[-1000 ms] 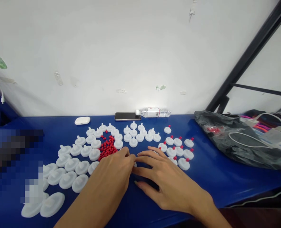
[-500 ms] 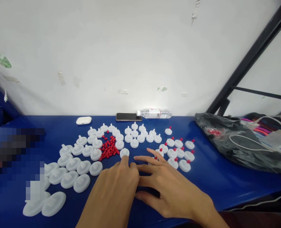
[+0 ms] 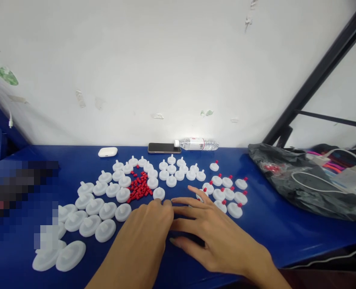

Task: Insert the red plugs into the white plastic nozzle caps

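Note:
My left hand (image 3: 148, 224) is closed, back upward, fingers curled under so that anything in them is hidden. Just beyond its knuckles lies a white disc with a stem (image 3: 159, 194). Beside it my right hand (image 3: 211, 233) is held with fingers spread and thumb apart, its fingertips close to the left hand; I see nothing gripped in it. A pile of small red caps (image 3: 140, 186) lies beyond the left hand, among many white stemmed discs (image 3: 95, 206). To the right, several discs wear red caps on their stems (image 3: 235, 210); my right fingers partly cover some.
Along the wall lie a white earbud case (image 3: 107, 152), a black phone (image 3: 164, 148) and a water bottle (image 3: 196, 144) on its side. At right, a dark plastic bag (image 3: 310, 196) lies under cables and a power strip. The blue table (image 3: 265, 241) ends at the front right.
My left hand has drawn slightly back and left, its index finger now more curled and farther from the near white disc. My right hand has barely moved. The view has shifted slightly.

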A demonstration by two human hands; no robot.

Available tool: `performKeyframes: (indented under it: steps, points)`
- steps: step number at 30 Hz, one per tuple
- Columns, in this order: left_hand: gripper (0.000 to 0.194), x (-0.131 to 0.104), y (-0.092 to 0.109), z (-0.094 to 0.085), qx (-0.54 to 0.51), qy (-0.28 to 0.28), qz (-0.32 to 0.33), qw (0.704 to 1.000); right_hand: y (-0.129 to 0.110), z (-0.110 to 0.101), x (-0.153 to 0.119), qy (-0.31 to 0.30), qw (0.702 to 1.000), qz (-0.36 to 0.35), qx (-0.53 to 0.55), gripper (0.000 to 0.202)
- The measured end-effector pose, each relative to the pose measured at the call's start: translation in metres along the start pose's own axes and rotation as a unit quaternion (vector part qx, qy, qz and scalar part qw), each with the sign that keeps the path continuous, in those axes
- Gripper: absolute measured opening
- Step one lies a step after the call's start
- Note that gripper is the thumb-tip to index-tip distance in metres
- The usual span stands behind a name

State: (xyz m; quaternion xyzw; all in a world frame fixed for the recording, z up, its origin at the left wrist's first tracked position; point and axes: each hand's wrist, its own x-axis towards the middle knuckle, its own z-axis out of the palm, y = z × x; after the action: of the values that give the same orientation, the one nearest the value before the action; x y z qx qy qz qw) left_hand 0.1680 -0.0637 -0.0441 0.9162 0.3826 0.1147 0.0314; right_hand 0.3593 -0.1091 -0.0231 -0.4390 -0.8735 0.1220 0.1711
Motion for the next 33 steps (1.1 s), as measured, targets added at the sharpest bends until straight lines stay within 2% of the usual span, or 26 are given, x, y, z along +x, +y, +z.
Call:
performKeyframes:
  steps: [4, 7, 9, 11, 13, 16, 25, 30, 33]
  points:
    - [0.008, 0.006, -0.003, -0.014, 0.041, -0.033, -0.022, 0.998, 0.004, 0.004, -0.001, 0.103, 0.994, 0.036, -0.015, 0.012]
    - [0.023, 0.009, 0.002, -0.034, 0.097, -0.042, -0.002, 0.994, 0.006, 0.007, -0.002, 0.154, 0.986, 0.069, -0.015, 0.021]
    - [0.026, 0.009, 0.008, -0.045, 0.121, 0.003, 0.04, 0.992, 0.006, 0.007, -0.004, 0.162, 0.984, 0.079, -0.015, 0.038]
    - [0.027, 0.008, 0.015, -0.049, 0.114, 0.084, 0.086, 0.986, 0.007, 0.007, -0.006, 0.166, 0.983, 0.076, -0.018, 0.049]
    - [0.027, 0.007, 0.021, -0.048, 0.094, 0.155, 0.13, 0.975, 0.007, 0.006, -0.008, 0.171, 0.983, 0.064, -0.015, 0.049]
    - [0.026, 0.006, 0.024, -0.043, 0.074, 0.198, 0.169, 0.963, 0.007, 0.004, -0.011, 0.17, 0.984, 0.049, 0.001, 0.045]
    - [0.026, 0.013, 0.027, -0.039, 0.015, 0.218, 0.201, 0.955, 0.006, 0.0, -0.009, 0.221, 0.975, -0.002, 0.036, 0.048]
    - [0.024, 0.014, 0.027, -0.037, 0.005, 0.212, 0.203, 0.956, 0.007, -0.003, -0.008, 0.2, 0.977, -0.007, 0.078, 0.042]
    - [0.026, 0.013, 0.025, -0.034, 0.022, 0.202, 0.189, 0.961, 0.008, -0.003, -0.008, 0.199, 0.977, 0.0, 0.079, 0.047]
